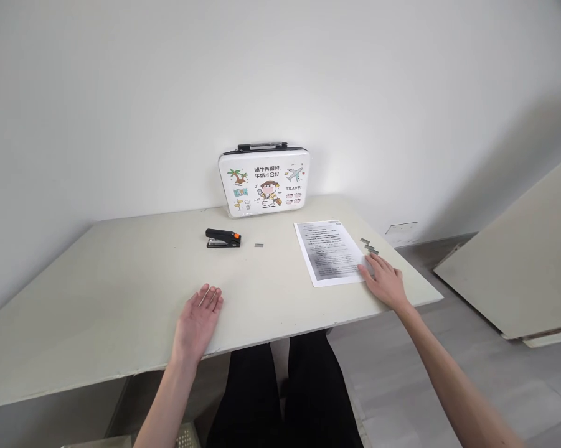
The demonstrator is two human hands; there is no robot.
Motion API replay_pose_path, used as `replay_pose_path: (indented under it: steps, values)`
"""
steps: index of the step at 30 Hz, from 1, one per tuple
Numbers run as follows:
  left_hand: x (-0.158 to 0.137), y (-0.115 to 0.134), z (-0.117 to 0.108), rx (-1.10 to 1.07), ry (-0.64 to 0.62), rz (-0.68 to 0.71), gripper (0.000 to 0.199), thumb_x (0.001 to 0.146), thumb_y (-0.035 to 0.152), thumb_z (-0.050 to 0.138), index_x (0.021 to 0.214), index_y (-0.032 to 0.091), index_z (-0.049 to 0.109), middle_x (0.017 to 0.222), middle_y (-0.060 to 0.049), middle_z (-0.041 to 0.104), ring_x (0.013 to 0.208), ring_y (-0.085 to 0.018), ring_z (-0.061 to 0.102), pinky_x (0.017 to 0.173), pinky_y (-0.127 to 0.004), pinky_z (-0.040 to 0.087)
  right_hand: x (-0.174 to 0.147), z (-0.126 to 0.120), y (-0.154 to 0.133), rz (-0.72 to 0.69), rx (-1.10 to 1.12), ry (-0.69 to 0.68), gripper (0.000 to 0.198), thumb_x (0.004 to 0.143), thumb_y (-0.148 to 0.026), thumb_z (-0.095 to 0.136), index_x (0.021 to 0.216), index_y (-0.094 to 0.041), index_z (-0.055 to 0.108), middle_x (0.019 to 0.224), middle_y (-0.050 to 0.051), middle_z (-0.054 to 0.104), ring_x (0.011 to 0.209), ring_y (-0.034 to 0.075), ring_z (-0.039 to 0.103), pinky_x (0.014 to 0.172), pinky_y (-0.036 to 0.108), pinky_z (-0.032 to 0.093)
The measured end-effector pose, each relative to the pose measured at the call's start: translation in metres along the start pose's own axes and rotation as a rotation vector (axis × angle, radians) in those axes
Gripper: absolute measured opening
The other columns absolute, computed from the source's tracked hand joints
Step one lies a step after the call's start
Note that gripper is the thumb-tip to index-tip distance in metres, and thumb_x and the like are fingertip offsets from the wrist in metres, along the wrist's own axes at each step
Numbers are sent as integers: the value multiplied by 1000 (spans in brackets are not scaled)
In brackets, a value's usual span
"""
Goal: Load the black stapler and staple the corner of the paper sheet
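Note:
My left hand rests palm up near the table's front edge, its fingers loosely stretched out and nothing in it. Beyond it lies a black stapler with an orange patch at its right end. A small strip of staples sits just right of the stapler. My right hand lies palm down, fingers spread, with the thumb at the right edge of a printed sheet of paper. Several more staple strips lie by its fingertips; I cannot tell whether the fingers touch them.
A white case with cartoon travel prints and a black handle stands against the wall at the table's back. The pale table ends close in front of me, above my legs. A light panel stands on the floor at right.

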State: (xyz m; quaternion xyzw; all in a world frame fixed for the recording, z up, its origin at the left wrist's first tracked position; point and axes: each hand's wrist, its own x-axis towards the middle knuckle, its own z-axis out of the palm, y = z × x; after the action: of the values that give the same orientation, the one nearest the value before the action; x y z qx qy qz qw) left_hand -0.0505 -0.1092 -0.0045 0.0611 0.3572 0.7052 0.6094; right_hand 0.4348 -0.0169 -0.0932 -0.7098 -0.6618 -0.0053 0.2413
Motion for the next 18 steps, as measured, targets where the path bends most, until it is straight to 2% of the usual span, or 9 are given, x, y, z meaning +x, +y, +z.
replay_pose_path:
  steps: [11, 18]
  values:
    - [-1, 0, 0, -17, -2, 10, 24, 100, 15, 49, 101, 12, 72, 94, -9, 70, 96, -19, 70, 87, -30, 58, -4, -6, 2, -58, 39, 12, 53, 103, -59, 38, 138, -28, 63, 153, 9, 59, 143, 30, 51, 112, 51, 41]
    - [0, -1, -1, -15, -4, 7, 22, 98, 16, 51, 101, 13, 72, 94, -9, 69, 93, -18, 69, 86, -29, 58, -5, -5, 2, -77, 39, 0, 56, 102, -63, 39, 142, -30, 61, 155, 7, 57, 145, 31, 48, 112, 54, 40]
